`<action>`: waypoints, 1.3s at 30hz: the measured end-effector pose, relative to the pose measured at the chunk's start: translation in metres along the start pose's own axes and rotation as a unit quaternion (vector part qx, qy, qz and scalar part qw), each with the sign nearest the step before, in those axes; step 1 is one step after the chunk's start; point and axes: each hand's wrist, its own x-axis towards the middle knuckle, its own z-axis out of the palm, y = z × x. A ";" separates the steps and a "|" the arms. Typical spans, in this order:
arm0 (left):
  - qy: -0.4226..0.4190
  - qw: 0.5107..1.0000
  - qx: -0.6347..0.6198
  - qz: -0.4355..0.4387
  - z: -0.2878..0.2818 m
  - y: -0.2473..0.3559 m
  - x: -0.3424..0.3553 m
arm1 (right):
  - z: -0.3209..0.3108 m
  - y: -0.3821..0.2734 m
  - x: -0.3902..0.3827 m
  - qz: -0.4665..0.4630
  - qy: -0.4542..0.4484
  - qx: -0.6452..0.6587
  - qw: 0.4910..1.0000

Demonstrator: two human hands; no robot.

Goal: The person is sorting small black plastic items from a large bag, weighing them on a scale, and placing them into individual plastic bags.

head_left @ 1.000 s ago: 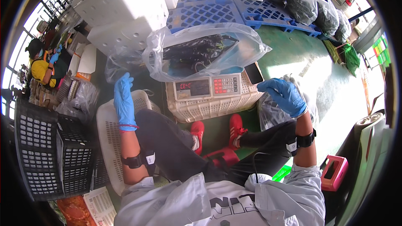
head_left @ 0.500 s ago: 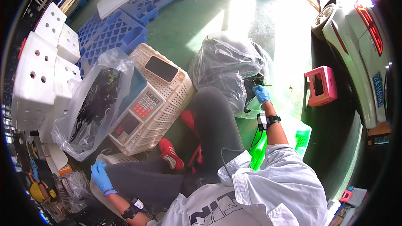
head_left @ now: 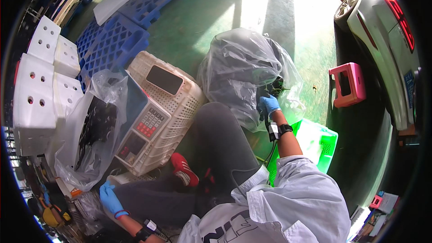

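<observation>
My right hand (head_left: 270, 104), in a blue glove, reaches into the side of a large clear plastic bag (head_left: 238, 63). Its fingers are curled among dark contents (head_left: 278, 85) with some green in them; what they grip is partly hidden. My left hand (head_left: 110, 199), gloved too, lies beside my left knee with its fingers loosely stretched and nothing visible in it. Ahead of it, a second clear bag (head_left: 107, 87) holding something dark and shiny lies on the pan of a digital scale (head_left: 150, 123). The scale is on an upturned beige plastic crate (head_left: 188, 108).
White foam boxes (head_left: 33, 94) with round holes stand stacked at the left, with blue plastic pallets (head_left: 110, 40) behind. A bright green basket (head_left: 326, 141) is by my right forearm. Farther right are a pink stool (head_left: 347, 85) and a parked car (head_left: 382, 40). A phone (head_left: 164, 80) lies on the crate.
My right hand has shifted a little left and nearer the bag's middle. The bag's opening has widened, showing more dark content. My left hand's fingers look looser. The whole view has shifted slightly.
</observation>
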 end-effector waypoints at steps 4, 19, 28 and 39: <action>-0.003 1.000 0.003 -0.007 -0.004 -0.006 -0.001 | -0.017 -0.030 -0.008 -0.117 0.126 0.202 0.964; 0.010 0.999 -0.039 -0.005 0.007 -0.025 -0.001 | -0.049 0.010 0.040 0.055 0.189 -0.429 0.882; 0.079 0.986 -0.148 0.001 0.001 -0.010 -0.003 | -0.025 -0.147 -0.062 -0.471 0.162 0.100 0.861; 0.327 0.913 -0.113 0.215 -0.040 0.127 0.015 | 0.270 -0.301 -0.332 -0.678 -0.276 0.260 0.630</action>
